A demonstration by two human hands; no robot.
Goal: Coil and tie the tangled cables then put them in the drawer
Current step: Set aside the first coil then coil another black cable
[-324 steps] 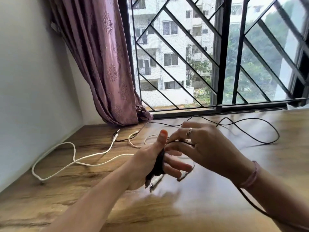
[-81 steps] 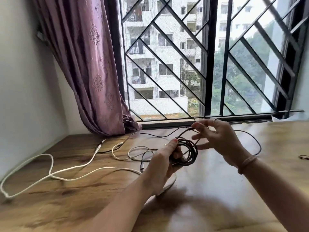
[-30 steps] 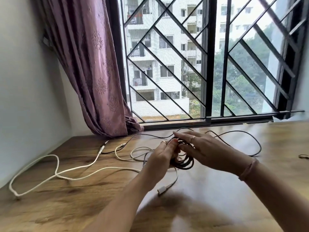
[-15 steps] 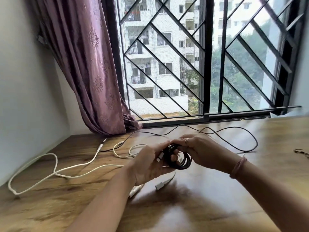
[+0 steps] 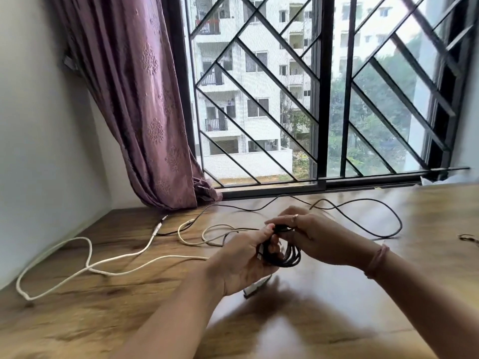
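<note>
**Black cable coiled in hand, tail loose on the table**

Your left hand gripped the black coil above the table, likely keeping the loops together, while your right hand pinched its top. The black tail and white cable lay uncoiled. You had no readable labels in view.

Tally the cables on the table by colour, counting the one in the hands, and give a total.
Black cables: 1, part wound into a coil held by the left hand and right hand, the rest loose on the table.
White cables: 1 long one for certain; the white loops by the hands may be another, too tangled to tell.
Total: at least 2.
</note>
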